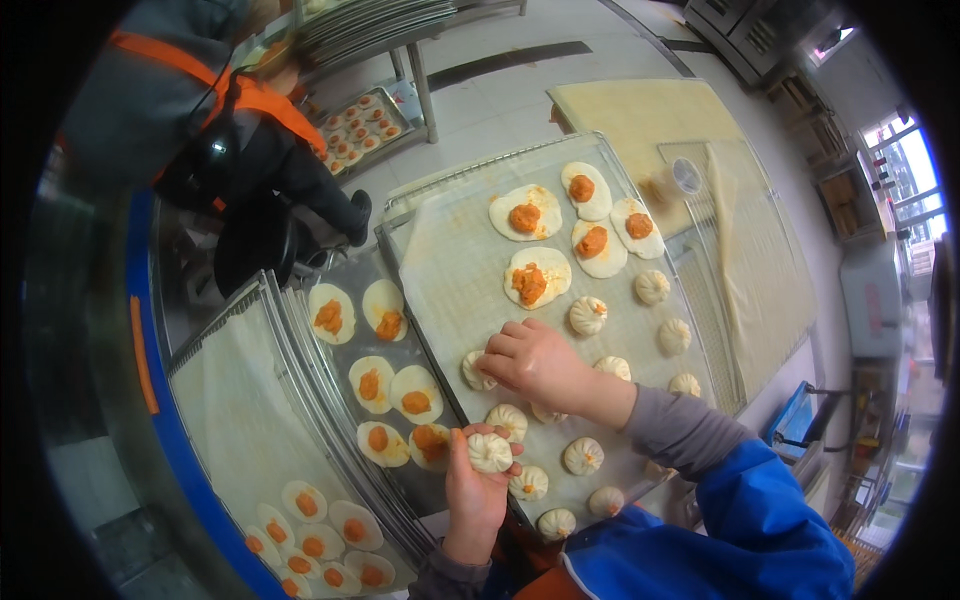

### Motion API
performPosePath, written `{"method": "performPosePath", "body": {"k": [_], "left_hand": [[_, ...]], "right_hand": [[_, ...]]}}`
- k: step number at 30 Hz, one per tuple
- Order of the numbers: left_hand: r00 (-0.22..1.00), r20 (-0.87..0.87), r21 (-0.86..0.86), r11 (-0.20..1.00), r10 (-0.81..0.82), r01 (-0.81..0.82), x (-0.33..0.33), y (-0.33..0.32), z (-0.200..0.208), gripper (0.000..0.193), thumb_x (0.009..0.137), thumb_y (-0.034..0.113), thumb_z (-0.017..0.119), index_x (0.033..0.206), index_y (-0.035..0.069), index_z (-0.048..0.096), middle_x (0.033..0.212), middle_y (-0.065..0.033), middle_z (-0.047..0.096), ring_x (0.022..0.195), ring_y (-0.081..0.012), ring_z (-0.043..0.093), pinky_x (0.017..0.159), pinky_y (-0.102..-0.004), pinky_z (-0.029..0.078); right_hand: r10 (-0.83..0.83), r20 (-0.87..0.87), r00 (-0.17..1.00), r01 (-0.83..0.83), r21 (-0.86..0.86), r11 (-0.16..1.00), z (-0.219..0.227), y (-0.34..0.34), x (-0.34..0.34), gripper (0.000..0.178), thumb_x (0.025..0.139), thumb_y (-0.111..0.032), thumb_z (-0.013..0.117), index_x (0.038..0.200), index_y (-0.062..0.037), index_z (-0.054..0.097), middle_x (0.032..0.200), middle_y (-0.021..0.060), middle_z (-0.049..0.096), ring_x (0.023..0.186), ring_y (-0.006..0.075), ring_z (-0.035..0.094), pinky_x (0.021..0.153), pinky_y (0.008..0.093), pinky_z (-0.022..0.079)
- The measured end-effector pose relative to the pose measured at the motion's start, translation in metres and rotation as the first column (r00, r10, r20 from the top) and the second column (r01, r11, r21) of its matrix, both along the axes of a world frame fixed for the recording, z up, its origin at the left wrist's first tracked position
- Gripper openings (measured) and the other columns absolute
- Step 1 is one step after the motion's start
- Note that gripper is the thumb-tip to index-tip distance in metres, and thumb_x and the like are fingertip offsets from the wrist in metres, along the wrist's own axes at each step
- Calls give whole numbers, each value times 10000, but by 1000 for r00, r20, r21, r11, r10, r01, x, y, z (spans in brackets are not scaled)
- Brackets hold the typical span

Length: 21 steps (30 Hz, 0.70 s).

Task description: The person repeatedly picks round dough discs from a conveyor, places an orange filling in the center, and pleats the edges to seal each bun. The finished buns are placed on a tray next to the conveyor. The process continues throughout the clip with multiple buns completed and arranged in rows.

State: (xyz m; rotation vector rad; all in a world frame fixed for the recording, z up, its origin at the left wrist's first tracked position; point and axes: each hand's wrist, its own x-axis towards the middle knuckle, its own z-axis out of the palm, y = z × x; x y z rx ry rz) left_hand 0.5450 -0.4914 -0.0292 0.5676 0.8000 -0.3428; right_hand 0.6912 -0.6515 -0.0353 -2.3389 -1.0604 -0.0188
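Note:
My left hand (476, 500) is closed around a white pleated bun (490, 453), held over the near left edge of the lined tray (445, 270). Beyond it, my right hand (540, 366) reaches over the tray, fingers curled down onto another pleated bun (475, 369) that they partly hide. Several finished buns sit around both hands, one of them a bun (583, 456) just right of the left hand. Toward the far end of the same tray lie flat dough rounds topped with orange filling, such as a dough round (538, 277).
Left of the tray, a dark tray (400, 342) bears more filled rounds. Stacked trays (235, 390) stand further left, with filled rounds on top. A person (250, 110) in dark clothes works at upper left. A dough-covered rack (765, 260) and a clear cup (682, 177) are at right.

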Motion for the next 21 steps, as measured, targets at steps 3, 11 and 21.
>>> {"method": "performPosePath", "body": {"k": [3, 11, 21], "left_hand": [[1000, 6, -2, 1000, 5, -5, -2, 3, 0, 452, 1080, 520, 402, 1121, 102, 569, 1048, -93, 649, 896, -258, 670, 642, -339, 519], [999, 43, 0, 1000, 12, -12, 0, 6, 1, 450, 1081, 517, 403, 1118, 100, 569, 1042, -91, 648, 901, -257, 678, 642, -336, 530], [999, 34, 50, 999, -4, 3, 9, 3, 9, 416, 1071, 517, 425, 1100, 133, 585, 1024, -80, 658, 872, -266, 671, 628, -354, 501]], "right_hand": [[38, 90, 995, -31, -70, 997, -1, -1, -2, 193, 753, -174, 657, 934, -108, 649, 867, 18, 578, 867, 213, 577, 750, 337, 454], [113, 139, 984, -89, -169, 982, -5, -8, -3, 197, 768, -204, 701, 943, -127, 654, 876, 3, 575, 903, 213, 570, 771, 354, 443], [-355, 75, 932, 362, -103, 927, 1, -81, 65, 146, 785, -136, 734, 927, -121, 701, 866, 35, 613, 867, 253, 594, 762, 384, 501]]}}
